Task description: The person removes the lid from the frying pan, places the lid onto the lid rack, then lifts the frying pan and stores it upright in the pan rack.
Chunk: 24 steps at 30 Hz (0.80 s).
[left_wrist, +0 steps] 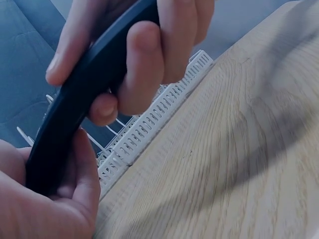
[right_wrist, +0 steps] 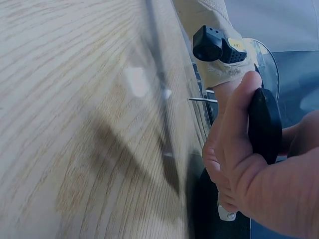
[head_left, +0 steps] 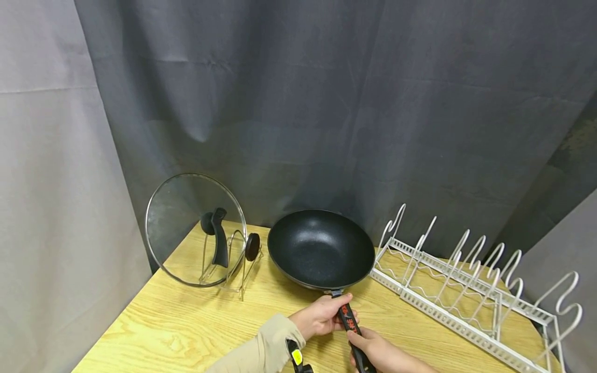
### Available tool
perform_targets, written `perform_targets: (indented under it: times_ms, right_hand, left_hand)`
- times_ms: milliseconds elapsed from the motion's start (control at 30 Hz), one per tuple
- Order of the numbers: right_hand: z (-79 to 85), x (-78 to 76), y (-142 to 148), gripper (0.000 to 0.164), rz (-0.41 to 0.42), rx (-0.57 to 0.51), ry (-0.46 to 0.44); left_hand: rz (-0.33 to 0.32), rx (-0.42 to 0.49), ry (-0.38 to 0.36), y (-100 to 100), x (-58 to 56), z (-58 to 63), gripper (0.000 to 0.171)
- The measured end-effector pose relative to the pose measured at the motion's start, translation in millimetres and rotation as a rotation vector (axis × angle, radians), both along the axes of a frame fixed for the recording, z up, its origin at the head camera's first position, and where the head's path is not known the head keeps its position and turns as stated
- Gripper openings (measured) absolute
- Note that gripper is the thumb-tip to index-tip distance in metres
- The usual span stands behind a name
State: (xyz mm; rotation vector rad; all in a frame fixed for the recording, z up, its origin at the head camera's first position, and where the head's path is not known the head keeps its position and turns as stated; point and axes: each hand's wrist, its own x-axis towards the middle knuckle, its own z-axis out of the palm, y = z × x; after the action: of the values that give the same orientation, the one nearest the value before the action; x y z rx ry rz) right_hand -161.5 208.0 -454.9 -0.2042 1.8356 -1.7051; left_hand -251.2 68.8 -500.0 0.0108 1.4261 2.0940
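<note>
A black wok (head_left: 322, 248) sits in the middle of the head view, its open side up and its rim tilted toward me. Its long black handle (head_left: 349, 321), marked with red characters, points to my body. My left hand (head_left: 322, 315) grips the handle close to the pan, thumb on top. Nearer the handle's end, my right hand (head_left: 380, 353) holds it with curled fingers. Both hands show around the dark handle (left_wrist: 75, 107) in the left wrist view. In the right wrist view, the right hand (right_wrist: 279, 186) partly covers the left.
Left of the wok, a glass lid (head_left: 179, 233) with a black knob stands upright in a wire stand (head_left: 242, 282). To the right, a long white rack (head_left: 434, 311) with several upright wire dividers lies along the wooden table (head_left: 186, 331). Grey curtains (head_left: 280, 103) hang behind.
</note>
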Motion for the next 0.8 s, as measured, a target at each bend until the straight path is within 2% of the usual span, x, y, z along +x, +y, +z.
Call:
perform_targets:
  times_ms: [267, 533, 633, 800]
  right_hand:
    - [0.4, 0.2, -6, 0.041, 0.014, -0.003, 0.001]
    - [-2.5, 1.7, -15, 0.038, -0.003, -0.001, 0.02]
    - [-3.6, 2.0, -18, 0.034, -0.012, -0.001, 0.042]
    - [-5.5, 2.7, -23, 0.035, -0.015, -0.009, 0.065]
  left_hand:
    - [-0.035, 0.021, -0.004, -7, -2.2, -2.6, 0.028]
    - [-0.047, 0.102, -0.03, -13, -3.3, -0.5, 0.011]
    - [-0.042, 0.102, -0.036, -15, -2.7, 0.6, 0.011]
    - [-0.048, 0.086, -0.032, -19, -2.3, 2.5, 0.012]
